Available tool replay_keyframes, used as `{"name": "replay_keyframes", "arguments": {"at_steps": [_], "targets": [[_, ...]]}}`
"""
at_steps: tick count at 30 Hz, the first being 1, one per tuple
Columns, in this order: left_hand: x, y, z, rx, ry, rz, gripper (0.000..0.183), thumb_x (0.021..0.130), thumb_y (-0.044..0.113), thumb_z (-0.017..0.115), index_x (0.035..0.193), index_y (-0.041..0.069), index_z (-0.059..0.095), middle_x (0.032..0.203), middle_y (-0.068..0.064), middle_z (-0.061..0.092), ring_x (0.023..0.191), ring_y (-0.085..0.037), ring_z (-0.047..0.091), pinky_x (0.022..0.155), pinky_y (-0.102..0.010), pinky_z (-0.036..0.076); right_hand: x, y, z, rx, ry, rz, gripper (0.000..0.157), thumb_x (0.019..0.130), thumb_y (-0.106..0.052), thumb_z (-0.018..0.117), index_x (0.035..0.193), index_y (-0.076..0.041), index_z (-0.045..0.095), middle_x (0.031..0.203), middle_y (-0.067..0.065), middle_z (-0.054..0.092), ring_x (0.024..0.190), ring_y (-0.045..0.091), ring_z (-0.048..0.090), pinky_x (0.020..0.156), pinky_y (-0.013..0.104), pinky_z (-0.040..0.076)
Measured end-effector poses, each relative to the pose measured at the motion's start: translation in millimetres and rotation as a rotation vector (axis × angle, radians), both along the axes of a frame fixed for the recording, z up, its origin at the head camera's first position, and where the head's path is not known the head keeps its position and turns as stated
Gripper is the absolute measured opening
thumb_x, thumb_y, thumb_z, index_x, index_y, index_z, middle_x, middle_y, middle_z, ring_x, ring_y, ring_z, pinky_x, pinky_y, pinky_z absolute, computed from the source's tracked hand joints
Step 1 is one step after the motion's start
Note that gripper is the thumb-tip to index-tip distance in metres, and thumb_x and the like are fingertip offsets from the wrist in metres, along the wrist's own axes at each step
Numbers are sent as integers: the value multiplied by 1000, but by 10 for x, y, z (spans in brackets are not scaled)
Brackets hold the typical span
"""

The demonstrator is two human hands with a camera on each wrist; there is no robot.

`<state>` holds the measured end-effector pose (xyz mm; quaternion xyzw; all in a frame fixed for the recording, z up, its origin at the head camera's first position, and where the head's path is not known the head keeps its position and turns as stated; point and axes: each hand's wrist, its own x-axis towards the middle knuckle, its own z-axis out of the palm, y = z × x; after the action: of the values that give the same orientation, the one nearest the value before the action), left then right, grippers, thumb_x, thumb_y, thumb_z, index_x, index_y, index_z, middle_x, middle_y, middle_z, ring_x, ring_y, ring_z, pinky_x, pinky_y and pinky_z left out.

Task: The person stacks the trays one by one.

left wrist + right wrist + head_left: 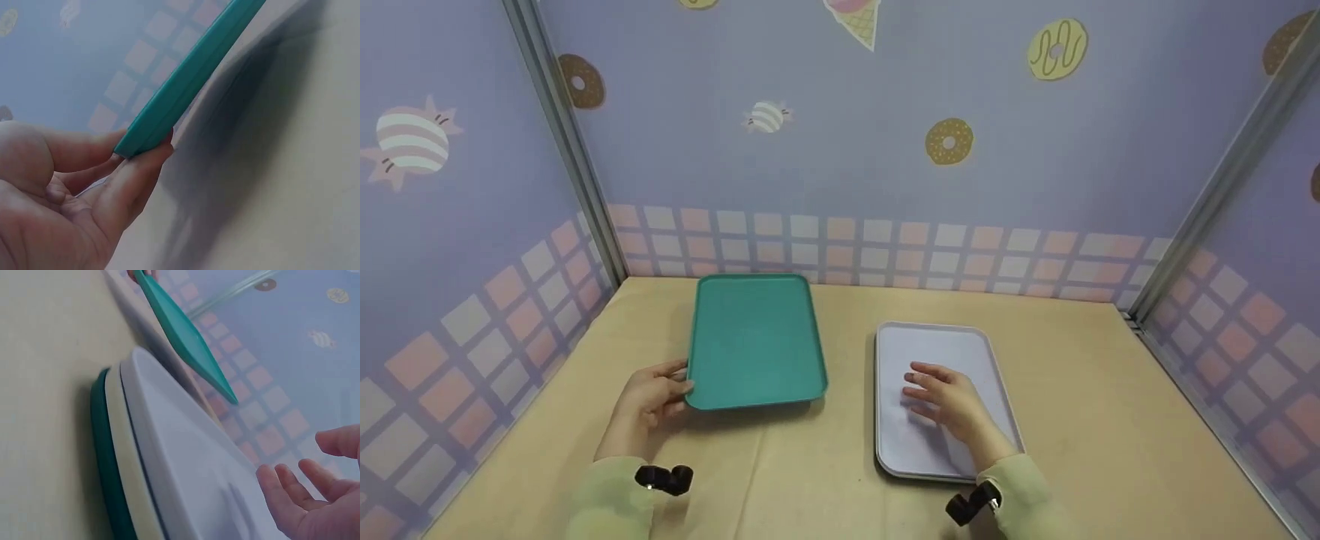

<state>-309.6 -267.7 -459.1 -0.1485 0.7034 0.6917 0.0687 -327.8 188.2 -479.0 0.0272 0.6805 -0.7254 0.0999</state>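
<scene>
My left hand [649,397] pinches the near left corner of a green tray [757,341], thumb on top and fingers underneath. In the left wrist view that tray [174,90] is raised off the table, its shadow falling below. To the right lies a stack of trays with a pale lavender tray [907,420] on top. In the right wrist view a cream tray [121,422] and a dark green tray [104,439] show beneath it. Over the stack hovers my right hand [952,401], fingers loosely bent, holding nothing and apart from the top tray.
A tan cloth [802,465] covers the table. Patterned walls [840,165] with sweets and tiles stand behind and at both sides, joined by metal posts [562,135] at the back corners. Black wrist cameras [664,480] sit on both sleeves.
</scene>
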Motion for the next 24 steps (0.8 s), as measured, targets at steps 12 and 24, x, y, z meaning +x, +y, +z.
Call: {"name": "replay_keyframes", "arguments": {"at_steps": [12,24], "targets": [[-8,544,52,8,44,-96,61,99,-4,59,157,1,39,151,-29,49,72,-7,66,57,-22,53,-7,-326,5,-83,-19,90,53,106,-15,56,153,4,41,151,25,53,112,20,69,88,31,60],[34,952,-38,53,67,-105,58,97,-5,62,152,-1,46,135,-23,63,73,-9,69,56,-21,53,72,-204,-59,-69,61,-58,47,97,-2,66,141,10,55,116,12,73,91,12,70,79,24,59]]}}
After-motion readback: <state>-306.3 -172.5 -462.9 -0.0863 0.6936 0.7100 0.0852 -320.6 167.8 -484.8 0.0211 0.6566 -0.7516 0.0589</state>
